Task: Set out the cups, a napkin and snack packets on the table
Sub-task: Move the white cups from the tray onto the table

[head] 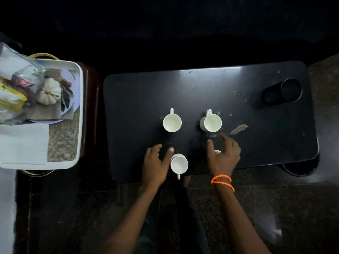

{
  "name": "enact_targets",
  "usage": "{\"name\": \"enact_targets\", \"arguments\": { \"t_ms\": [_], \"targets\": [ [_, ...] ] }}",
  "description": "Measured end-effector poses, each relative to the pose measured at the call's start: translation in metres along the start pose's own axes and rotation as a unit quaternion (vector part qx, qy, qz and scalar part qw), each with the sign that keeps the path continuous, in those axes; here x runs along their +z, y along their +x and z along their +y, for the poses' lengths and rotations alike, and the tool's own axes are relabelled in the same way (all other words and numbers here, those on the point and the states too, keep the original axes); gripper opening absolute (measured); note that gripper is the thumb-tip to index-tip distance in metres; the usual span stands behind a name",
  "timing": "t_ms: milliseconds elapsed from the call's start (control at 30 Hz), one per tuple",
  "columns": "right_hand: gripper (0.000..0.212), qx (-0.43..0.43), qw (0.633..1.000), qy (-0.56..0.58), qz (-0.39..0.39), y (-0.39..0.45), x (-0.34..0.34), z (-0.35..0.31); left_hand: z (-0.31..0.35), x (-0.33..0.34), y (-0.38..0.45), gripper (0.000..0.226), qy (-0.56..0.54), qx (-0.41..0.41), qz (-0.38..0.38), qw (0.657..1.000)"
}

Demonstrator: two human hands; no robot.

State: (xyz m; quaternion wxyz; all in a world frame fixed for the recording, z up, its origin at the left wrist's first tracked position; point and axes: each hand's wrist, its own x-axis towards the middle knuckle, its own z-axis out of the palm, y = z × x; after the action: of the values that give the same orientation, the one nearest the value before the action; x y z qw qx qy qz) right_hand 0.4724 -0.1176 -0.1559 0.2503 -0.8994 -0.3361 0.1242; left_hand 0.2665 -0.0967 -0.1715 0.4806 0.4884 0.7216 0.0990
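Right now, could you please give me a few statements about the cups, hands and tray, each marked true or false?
1. Three white cups stand fully visible on the black table. True: far left cup, far right cup, near cup.
2. All visible cup handles point the same way. False: the near cup's points toward the person.
3. The left hand lies beside the near cup. True.
4. The snack packets are on the table. False: they are in the white tray.
5. The right hand wears no bracelet. False: an orange bead bracelet circles the wrist.
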Motion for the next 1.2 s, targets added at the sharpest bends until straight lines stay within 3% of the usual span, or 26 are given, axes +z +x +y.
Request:
{"name": "enact_targets", "arguments": {
  "t_ms": [100, 167, 333, 500, 633, 767, 900, 1200],
  "targets": [
    [0.072, 0.080, 0.987, -0.102, -0.093, -0.014, -0.005, 0.023, 0.002, 0.013, -0.022, 0.088, 0.050, 0.028, -0.023, 0.998],
    [0.080, 0.109, 0.978, -0.108, -0.140, -0.021, -0.006, 0.031, 0.005, 0.019, -0.027, 0.091, 0.099, 0.068, -0.022, 0.993],
    [0.070, 0.076, 0.985, -0.036, -0.148, -0.029, -0.008, 0.046, 0.006, 0.028, -0.024, 0.077, 0.201, 0.126, -0.063, 0.969],
    [0.055, 0.076, 0.987, -0.038, -0.135, -0.025, -0.006, 0.050, 0.002, 0.028, -0.022, 0.063, 0.188, 0.136, -0.077, 0.970],
    [0.062, 0.068, 0.985, -0.065, -0.141, -0.025, -0.006, 0.049, 0.003, 0.029, -0.023, 0.065, 0.172, 0.139, -0.072, 0.973],
    [0.068, 0.050, 0.988, -0.127, -0.071, -0.027, -0.010, 0.026, 0.007, 0.022, -0.024, 0.064, 0.111, 0.150, -0.019, 0.982],
    [0.060, -0.035, 0.998, -0.027, -0.034, -0.031, -0.004, -0.014, 0.018, 0.004, -0.019, 0.056, 0.066, 0.155, 0.077, 0.983],
    [0.049, -0.190, 0.960, 0.075, -0.193, -0.051, 0.041, -0.147, 0.032, -0.085, 0.008, 0.046, -0.005, 0.107, 0.234, 0.966]
  ]
}}
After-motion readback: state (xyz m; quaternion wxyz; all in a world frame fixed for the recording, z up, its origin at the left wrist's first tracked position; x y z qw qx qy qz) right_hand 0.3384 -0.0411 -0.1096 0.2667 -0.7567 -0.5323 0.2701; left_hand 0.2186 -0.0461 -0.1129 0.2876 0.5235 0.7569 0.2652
